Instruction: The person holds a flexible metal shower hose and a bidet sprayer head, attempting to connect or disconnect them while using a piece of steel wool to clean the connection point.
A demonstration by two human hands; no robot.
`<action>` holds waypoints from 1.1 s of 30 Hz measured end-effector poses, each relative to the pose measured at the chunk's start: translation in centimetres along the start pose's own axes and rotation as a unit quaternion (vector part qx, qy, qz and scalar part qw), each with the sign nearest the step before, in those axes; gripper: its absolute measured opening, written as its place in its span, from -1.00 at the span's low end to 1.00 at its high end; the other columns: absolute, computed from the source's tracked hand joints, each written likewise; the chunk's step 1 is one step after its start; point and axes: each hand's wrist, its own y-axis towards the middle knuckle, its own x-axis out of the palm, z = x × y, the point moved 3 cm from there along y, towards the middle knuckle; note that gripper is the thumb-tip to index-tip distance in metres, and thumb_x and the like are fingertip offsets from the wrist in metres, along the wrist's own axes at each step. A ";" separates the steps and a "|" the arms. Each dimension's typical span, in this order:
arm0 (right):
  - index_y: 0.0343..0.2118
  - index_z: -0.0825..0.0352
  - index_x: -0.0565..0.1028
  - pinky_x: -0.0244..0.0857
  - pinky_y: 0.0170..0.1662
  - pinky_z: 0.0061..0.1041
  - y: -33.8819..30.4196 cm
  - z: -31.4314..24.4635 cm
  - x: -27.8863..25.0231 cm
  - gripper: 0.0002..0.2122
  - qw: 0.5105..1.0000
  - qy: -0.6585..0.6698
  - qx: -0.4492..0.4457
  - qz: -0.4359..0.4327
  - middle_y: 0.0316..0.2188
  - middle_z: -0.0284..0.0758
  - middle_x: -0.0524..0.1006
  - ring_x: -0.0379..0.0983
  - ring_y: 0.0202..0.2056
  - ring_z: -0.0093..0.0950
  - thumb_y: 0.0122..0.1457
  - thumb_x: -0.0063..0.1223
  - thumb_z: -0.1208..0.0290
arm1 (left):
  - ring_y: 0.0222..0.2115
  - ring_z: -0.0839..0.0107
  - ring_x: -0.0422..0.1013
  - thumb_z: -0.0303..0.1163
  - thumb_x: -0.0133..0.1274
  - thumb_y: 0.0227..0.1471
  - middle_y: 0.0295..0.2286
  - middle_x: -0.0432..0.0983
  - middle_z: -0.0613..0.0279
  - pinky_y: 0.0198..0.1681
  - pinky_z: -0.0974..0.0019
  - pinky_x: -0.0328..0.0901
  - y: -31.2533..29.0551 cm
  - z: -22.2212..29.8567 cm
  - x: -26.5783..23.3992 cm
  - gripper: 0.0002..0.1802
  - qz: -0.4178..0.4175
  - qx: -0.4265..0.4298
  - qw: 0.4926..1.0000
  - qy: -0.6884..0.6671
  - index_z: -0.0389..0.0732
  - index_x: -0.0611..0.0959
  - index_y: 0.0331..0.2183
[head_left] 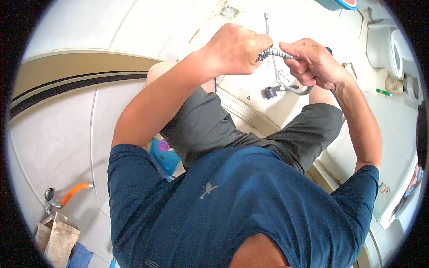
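My left hand (239, 48) is closed in a fist around one end of a short stretch of ribbed silver metal hose (278, 52). My right hand (312, 61) pinches the same hose between thumb and curled fingers, so it spans the gap between both hands with a slight bend. Below my right hand, a plain grey hose (304, 91) curves away. Near it is a dark grey shower head (269, 93), and a pale fitting (282, 77) lies just above. Behind the hands runs a thin metal rod (267, 27). Whatever sits inside my left fist is hidden.
A small black ring (249, 98) lies on the floor by a raised sill (246, 111). A toilet (386, 47) stands at the far right, a floor drain (229, 12) at the far side. On the left are a tap with an orange hose (75, 192) and a blue container (166, 163).
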 end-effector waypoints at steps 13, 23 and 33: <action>-0.17 0.31 0.55 0.38 -0.39 -0.28 -1.7 0.5 1.4 -0.81 0.603 -0.555 -0.464 0.338 -0.38 -0.22 0.55 0.51 -0.44 -0.24 0.17 0.29 0.46 | -0.58 0.54 0.39 -0.51 0.10 -0.04 -0.63 0.51 0.32 -0.45 0.35 0.31 0.6 0.4 -0.2 -0.79 -0.126 -0.194 0.922 -0.309 -0.23 0.77 -0.32; -0.43 0.34 0.48 0.17 -0.55 -0.45 -0.8 -0.1 0.3 -0.62 0.806 -0.442 -0.311 0.242 -0.70 -0.31 0.33 0.30 -0.65 -0.44 0.43 -0.01 0.13 | -0.53 0.10 0.56 -0.43 0.16 -0.10 -0.56 0.60 0.05 -0.39 0.10 0.42 0.0 0.2 0.3 -0.82 -0.074 -0.098 0.986 -0.111 -0.17 0.74 -0.35; -0.19 0.35 0.59 0.04 -0.58 -0.62 -0.8 0.2 1.4 -0.76 0.839 -0.284 -0.375 0.272 -0.55 -0.55 0.35 0.20 -0.59 -0.66 0.25 0.31 0.27 | -0.59 0.31 0.52 -0.46 0.15 -0.09 -0.60 0.58 0.12 -0.45 0.21 0.39 0.4 -0.6 0.5 -0.84 -0.091 -0.175 0.959 -0.205 -0.18 0.76 -0.39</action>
